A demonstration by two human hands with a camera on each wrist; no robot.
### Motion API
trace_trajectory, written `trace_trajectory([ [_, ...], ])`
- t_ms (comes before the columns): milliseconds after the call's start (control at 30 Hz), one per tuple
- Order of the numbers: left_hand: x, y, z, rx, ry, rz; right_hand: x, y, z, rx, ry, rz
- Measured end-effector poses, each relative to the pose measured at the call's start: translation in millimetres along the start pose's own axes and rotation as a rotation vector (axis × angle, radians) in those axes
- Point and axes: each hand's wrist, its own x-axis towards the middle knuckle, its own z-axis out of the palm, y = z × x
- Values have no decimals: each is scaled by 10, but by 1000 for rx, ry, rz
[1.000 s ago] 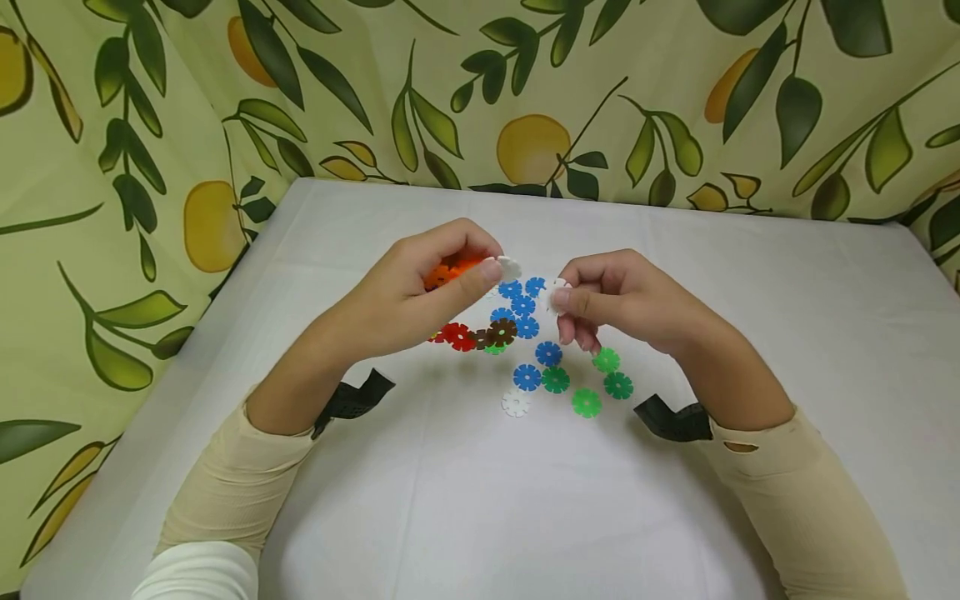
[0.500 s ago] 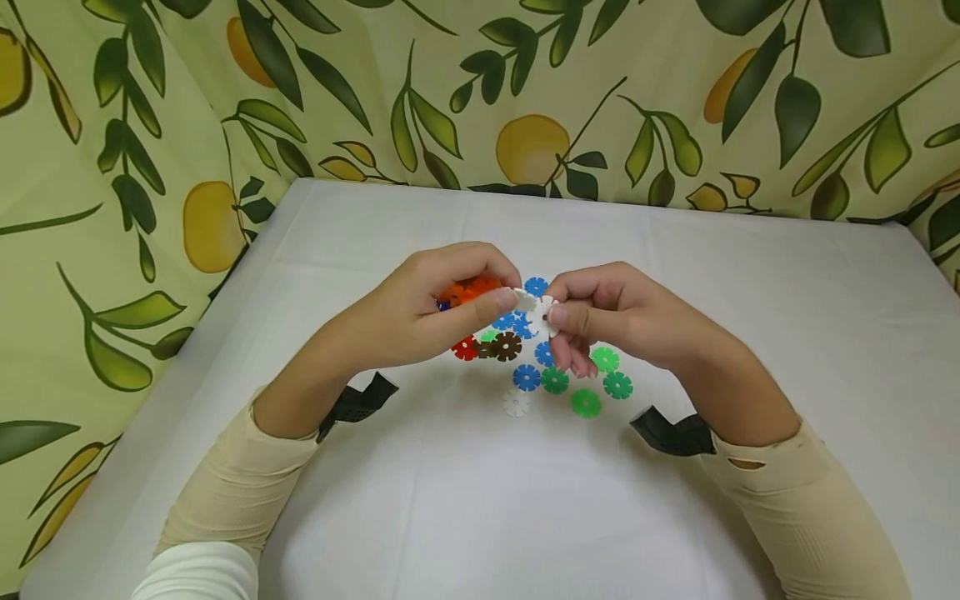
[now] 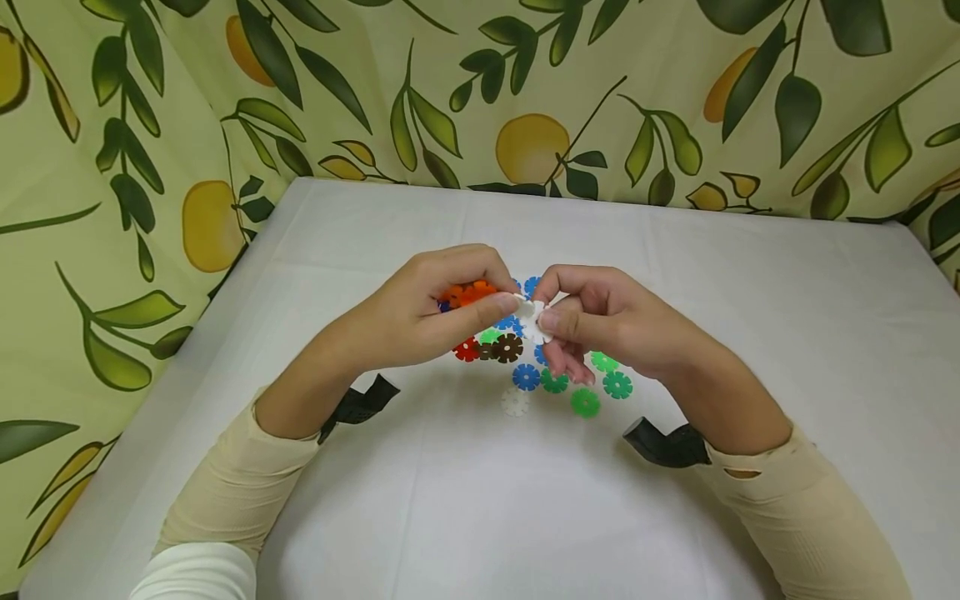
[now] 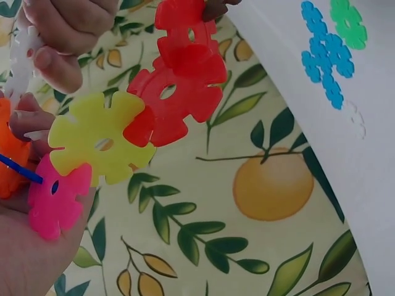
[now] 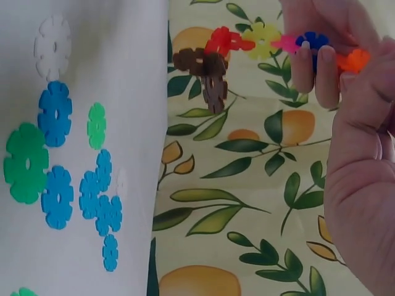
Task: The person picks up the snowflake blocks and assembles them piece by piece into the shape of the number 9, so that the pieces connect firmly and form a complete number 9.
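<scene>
I'm joining, frame centre | left hand (image 3: 420,312) grips chain (image 4: 154,111) | right hand (image 3: 600,321) pinches white disc (image 3: 534,321) | next: align slots, press.

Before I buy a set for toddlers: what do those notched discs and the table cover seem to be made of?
The notched discs look like moulded plastic: glossy, slightly translucent, with even colour and clean slots. The chain they form holds its shape, so probably fairly stiff. The table cover looks like matte white cloth, showing soft creases; which fibre is unclear.
</scene>
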Motion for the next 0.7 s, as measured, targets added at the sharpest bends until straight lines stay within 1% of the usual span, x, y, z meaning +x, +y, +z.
trace_trajectory([
  [333, 7, -41, 14, -3, -4, 10, 22, 11, 19, 56, 27, 22],
  [500, 8, -67, 50, -86, -20, 9, 16, 4, 39, 81, 10, 7],
  [567, 10, -72, 56, -106, -27, 6, 15, 2, 49, 83, 8, 1],
  [633, 12, -65, 43, -92, -26, 5, 18, -4, 57, 77, 14, -10],
  [700, 15, -43, 14, -57, -19, 0, 25, -17, 62, 62, 38, -16],
])
